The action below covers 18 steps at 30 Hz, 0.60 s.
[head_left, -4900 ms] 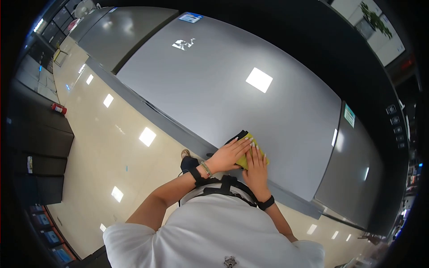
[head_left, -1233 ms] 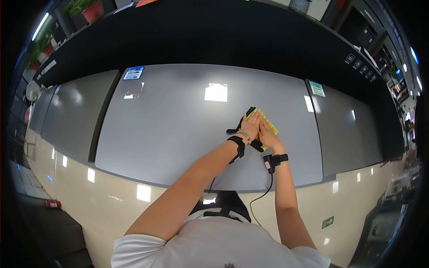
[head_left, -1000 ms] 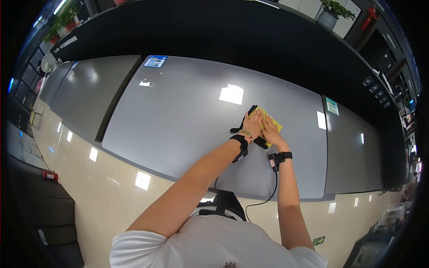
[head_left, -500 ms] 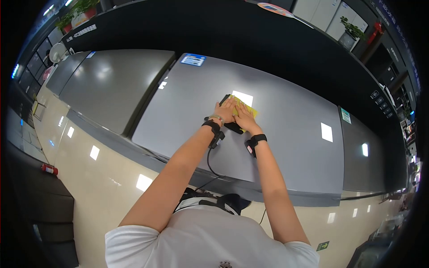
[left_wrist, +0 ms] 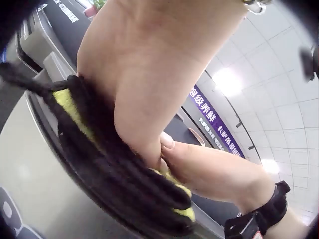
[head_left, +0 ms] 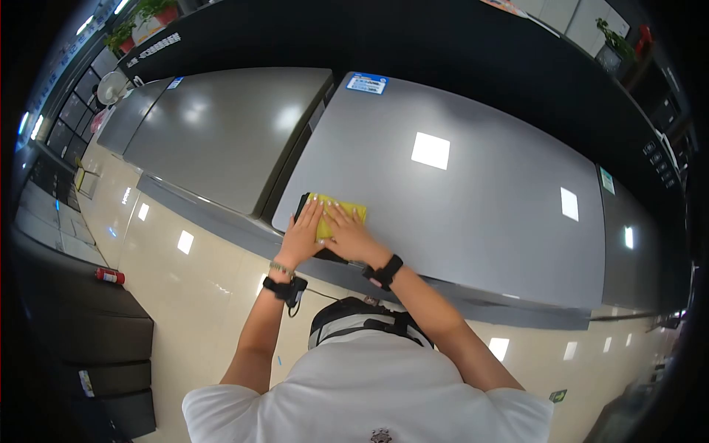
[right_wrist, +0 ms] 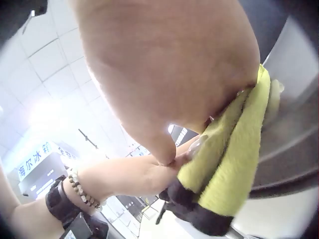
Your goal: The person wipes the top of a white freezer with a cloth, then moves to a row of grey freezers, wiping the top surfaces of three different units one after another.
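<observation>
1. The left hand (head_left: 301,235) and the right hand (head_left: 350,238) lie side by side, both arms reaching forward; each grip is open, with fingers extended and pressing on the cloth (head_left: 323,228).
2. The cloth, yellow and black, is on the glossy grey panel (head_left: 473,192), near its lower left corner in the head view.
3. I count two hands, two black wrist straps (head_left: 382,273) and one beaded bracelet (head_left: 281,267), at the left wrist.
4. The hands hide the cloth's middle; its number of layers, I cannot tell.
</observation>
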### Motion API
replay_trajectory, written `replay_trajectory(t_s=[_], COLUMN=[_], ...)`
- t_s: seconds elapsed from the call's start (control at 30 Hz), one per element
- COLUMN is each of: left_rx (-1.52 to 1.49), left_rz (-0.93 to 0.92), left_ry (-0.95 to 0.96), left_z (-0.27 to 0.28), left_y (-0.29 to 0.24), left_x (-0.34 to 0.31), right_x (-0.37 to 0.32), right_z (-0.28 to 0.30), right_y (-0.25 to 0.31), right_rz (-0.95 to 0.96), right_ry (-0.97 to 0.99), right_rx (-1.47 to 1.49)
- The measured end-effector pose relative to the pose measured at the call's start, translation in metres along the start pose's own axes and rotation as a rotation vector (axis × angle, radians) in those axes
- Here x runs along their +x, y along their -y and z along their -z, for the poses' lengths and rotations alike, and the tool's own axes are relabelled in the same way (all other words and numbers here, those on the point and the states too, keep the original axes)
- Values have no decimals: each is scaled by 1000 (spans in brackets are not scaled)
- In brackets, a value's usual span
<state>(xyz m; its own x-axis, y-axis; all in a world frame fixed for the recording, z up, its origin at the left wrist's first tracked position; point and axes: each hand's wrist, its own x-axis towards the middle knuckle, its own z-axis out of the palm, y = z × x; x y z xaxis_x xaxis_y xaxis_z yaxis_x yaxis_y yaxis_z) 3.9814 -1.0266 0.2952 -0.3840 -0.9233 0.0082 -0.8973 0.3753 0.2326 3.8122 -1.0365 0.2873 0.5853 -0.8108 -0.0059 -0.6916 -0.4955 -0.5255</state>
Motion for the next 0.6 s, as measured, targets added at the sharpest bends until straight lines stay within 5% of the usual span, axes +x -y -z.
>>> replay_trajectory(t_s=[0.23, 0.5, 0.6], left_rx=[266, 45, 116], left_rz=[-71, -697, -776], left_ry=[-99, 77, 118], left_z=[-16, -36, -52], left_y=[-78, -190, -251], left_x=[-28, 34, 52], right_x=[-90, -233, -276], right_z=[3, 54, 55], right_y=[8, -27, -43], right_rz=[-30, -437, -582], right_ry=[-178, -364, -421], right_rx=[-52, 201, 135])
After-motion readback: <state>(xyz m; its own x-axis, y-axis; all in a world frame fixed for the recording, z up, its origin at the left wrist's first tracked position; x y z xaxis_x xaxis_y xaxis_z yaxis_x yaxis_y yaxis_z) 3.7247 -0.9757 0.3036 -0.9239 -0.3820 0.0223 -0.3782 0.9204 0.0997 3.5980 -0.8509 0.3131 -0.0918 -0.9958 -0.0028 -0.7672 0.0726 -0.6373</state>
